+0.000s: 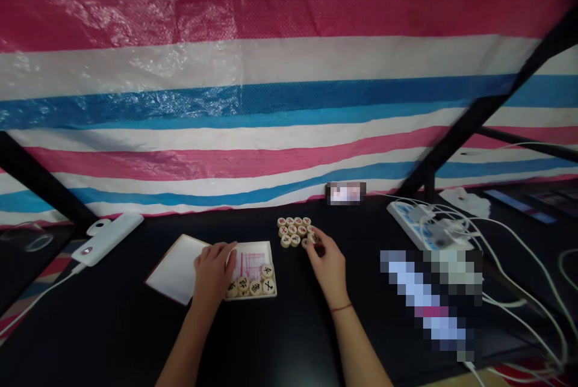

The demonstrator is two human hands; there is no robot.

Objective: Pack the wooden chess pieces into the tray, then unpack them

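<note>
A small white box [259, 254] lined with a red-printed sheet lies on the black table [280, 339], holding several round wooden chess pieces [255, 284] along its near edge. My left hand [212, 272] rests on the box's left side, fingers curled over its rim. A white lid [174, 266] lies flat just left of the box. Farther back sits a cluster of several more round wooden pieces [293, 230]. My right hand [327, 263] reaches to the cluster's right edge, fingertips pinched on one piece [311, 238].
A white power bank [108, 238] with a cable lies at the left. A white power strip [424, 227] with plugs and trailing white cables sits at the right. A striped red, white and blue tarp [271, 86] hangs behind. Black frame bars [474, 116] slant across the right.
</note>
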